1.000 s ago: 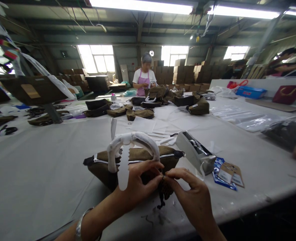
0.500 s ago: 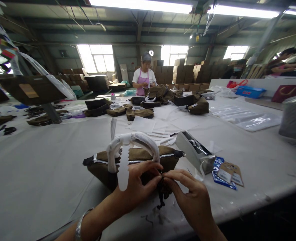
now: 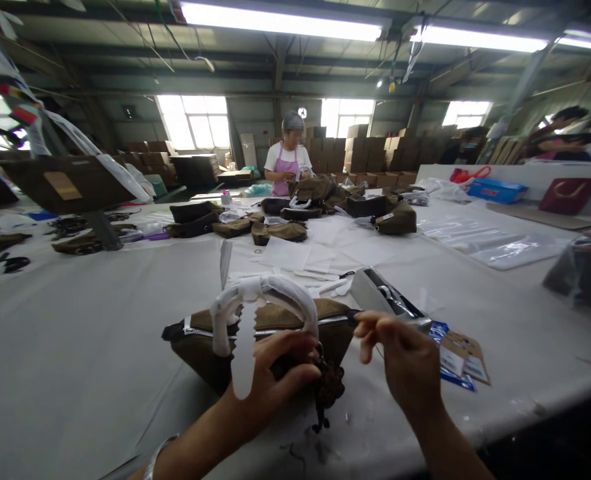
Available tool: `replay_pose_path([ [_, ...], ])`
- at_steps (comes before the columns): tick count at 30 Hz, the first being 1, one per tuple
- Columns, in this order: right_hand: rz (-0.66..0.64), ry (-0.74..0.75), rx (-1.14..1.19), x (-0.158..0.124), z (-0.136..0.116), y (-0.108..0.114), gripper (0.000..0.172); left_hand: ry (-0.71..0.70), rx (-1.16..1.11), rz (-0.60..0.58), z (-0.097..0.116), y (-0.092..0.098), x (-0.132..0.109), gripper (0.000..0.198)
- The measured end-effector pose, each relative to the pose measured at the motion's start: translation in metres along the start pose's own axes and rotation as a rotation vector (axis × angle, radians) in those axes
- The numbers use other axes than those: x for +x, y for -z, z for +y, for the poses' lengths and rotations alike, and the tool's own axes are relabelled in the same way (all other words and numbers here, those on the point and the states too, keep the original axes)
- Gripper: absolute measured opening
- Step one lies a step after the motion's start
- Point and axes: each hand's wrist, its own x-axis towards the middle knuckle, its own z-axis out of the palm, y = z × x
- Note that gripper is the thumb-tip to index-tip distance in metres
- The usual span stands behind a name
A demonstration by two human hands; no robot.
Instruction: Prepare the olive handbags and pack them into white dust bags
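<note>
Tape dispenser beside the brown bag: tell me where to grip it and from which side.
Grip the tape dispenser across its long grey body, coming down from above with the right hand, which hovers just in front of it. The flanks look flat and parallel, and the top is unobstructed. Probably avoid the near end, where the cutter seems to sit, beside the paper tags.
</note>
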Motion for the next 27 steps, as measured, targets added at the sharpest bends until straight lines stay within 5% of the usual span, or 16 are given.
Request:
replay_pose_path([
  [2,0.160,-0.005,-0.058,0.042,0.020,-0.002,0.040,-0.037,-0.012,0.001,-0.003,0.003,-0.004,0.026],
  [4,-0.117,0.024,-0.468,0.087,0.048,-0.017,0.049,-0.084,-0.033,-0.024,-0.003,0.006,-0.005,0.025],
  [8,-0.495,0.029,-0.675,0.151,0.119,-0.075,0.029,-0.115,-0.092,-0.081,0.001,0.009,-0.001,0.018],
  [12,-0.651,0.007,-0.886,0.172,0.181,-0.123,0.039,-0.140,-0.106,-0.115,-0.005,0.008,0.003,0.022],
  [16,-0.673,0.015,-0.995,0.178,0.214,-0.142,0.034,-0.192,-0.059,-0.180,-0.029,0.002,0.003,0.035],
  [22,-0.560,0.114,-0.964,0.190,0.202,-0.131,0.027,-0.140,-0.068,-0.173,-0.031,0.004,0.005,0.031],
  [27,-0.287,0.188,-0.872,0.198,0.129,-0.088,0.027,-0.054,-0.141,-0.072,-0.003,0.006,0.007,0.022],
])
